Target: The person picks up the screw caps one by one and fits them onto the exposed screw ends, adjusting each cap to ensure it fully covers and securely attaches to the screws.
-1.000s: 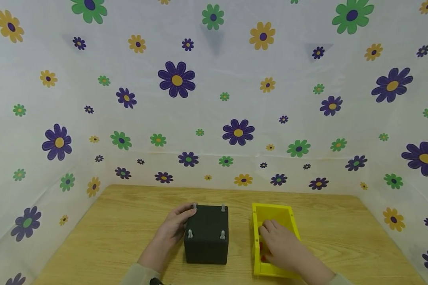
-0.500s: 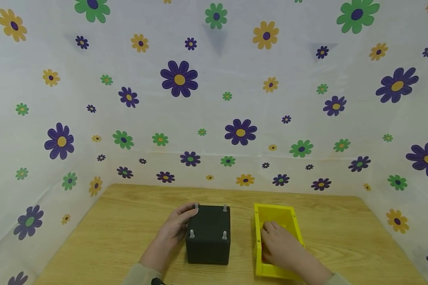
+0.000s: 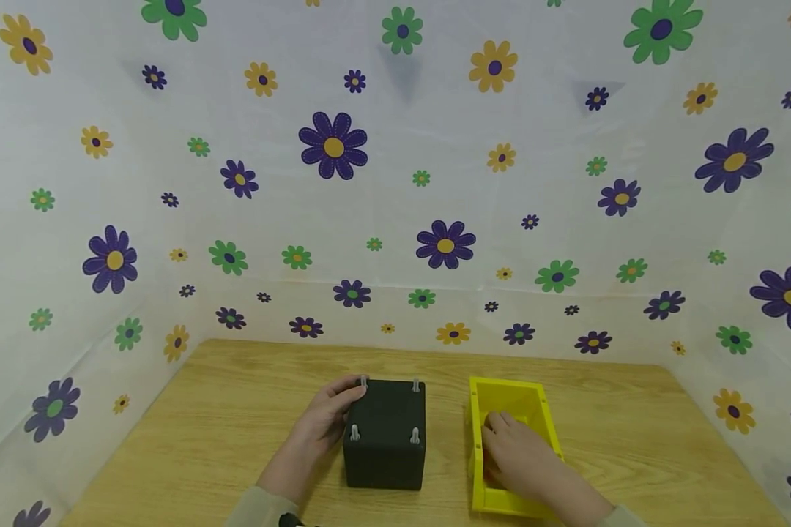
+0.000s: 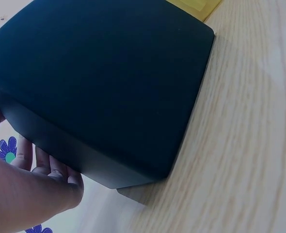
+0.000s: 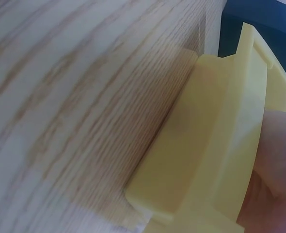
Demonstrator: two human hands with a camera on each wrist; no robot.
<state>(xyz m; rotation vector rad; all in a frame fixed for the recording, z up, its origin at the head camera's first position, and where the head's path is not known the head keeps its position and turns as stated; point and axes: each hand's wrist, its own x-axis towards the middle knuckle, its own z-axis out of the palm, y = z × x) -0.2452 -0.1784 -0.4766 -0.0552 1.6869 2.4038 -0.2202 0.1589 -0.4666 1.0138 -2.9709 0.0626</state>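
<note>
A black box (image 3: 385, 432) with a pale upright peg (image 3: 415, 435) at each top corner stands on the table. My left hand (image 3: 326, 411) holds it at its left side, the thumb over the top by the far left peg. In the left wrist view, fingers (image 4: 41, 162) lie along the black side. To the right, my right hand (image 3: 517, 450) reaches down into a yellow bin (image 3: 504, 395), its fingers bent downward. The fingertips and whatever they touch are hidden behind the hand and the bin wall; I cannot tell whether they hold anything.
The wooden table (image 3: 250, 388) bears the box and the bin, with a narrow gap between the two. White sheeting with printed flowers (image 3: 444, 245) rises behind the table and along both sides.
Small red pieces seen in the bin a second ago are now hidden by my right hand, which works in the same spot. My left hand and the box keep their place.
</note>
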